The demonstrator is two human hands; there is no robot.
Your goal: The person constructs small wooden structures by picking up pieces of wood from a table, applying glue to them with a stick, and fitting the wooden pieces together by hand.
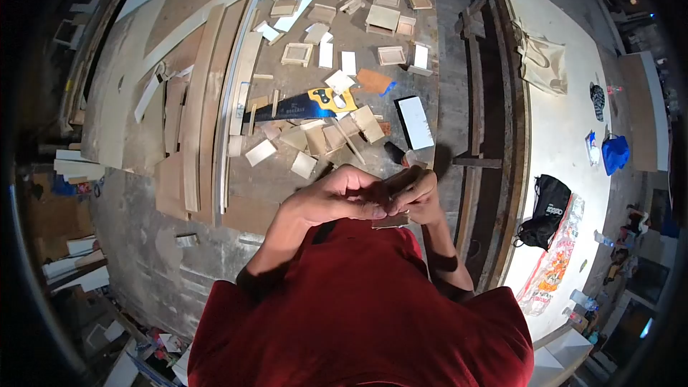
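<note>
My left hand (pixel 337 195) and my right hand (pixel 419 197) meet in front of my chest, fingers closed and thumbs close together. Between them is a small flat brownish piece (pixel 390 221); its lower edge shows below the thumbs, and the fingers cover most of it. I cannot make out its material. Just beyond my hands lie small wood offcuts (pixel 304 165) and a handsaw (pixel 294 106) with a yellow and black handle. A dark cylindrical object (pixel 393 153) lies near my right hand. Farther right is a white rectangular block (pixel 415 122) with a black side.
Several small wooden box frames (pixel 297 54) are scattered at the far side. Long boards (pixel 203 111) lie to the left. On the right stands a pale bench (pixel 573 118) bearing a canvas bag (pixel 542 64) and a black drawstring bag (pixel 552 208).
</note>
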